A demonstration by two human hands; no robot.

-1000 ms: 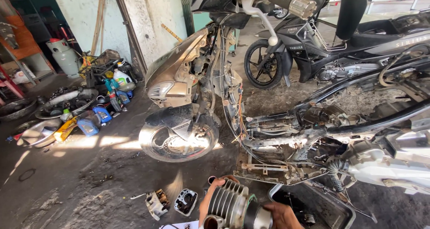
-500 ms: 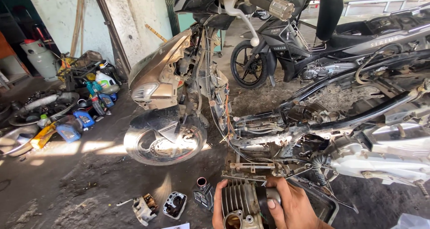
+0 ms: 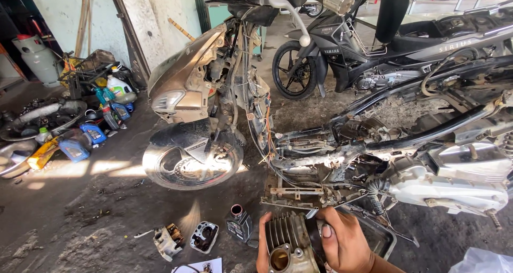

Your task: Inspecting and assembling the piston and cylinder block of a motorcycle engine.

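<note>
We are holding a finned metal engine cylinder [image 3: 288,243] low at the bottom edge of the view, just in front of the stripped motorcycle frame [image 3: 385,145]. Our right hand [image 3: 342,241] is wrapping firmly around its right side, fingers curling over the top, while our left hand [image 3: 263,257] is pressing against its left side, mostly hidden behind the fins. The cylinder is standing roughly upright in our grip, its long axis running up and down the picture, with the round bore opening facing toward us and the fins lying crosswise. A small dark oil bottle [image 3: 239,224] is standing open on the concrete floor [image 3: 96,219] just left of it, and two loose engine parts [image 3: 184,238] are lying further left. A dark tray [image 3: 386,242] is sitting under the frame beside our right hand; we cannot tell what it is holding. Far left, blue and yellow oil bottles [image 3: 80,145] are clustering on the ground.
</note>
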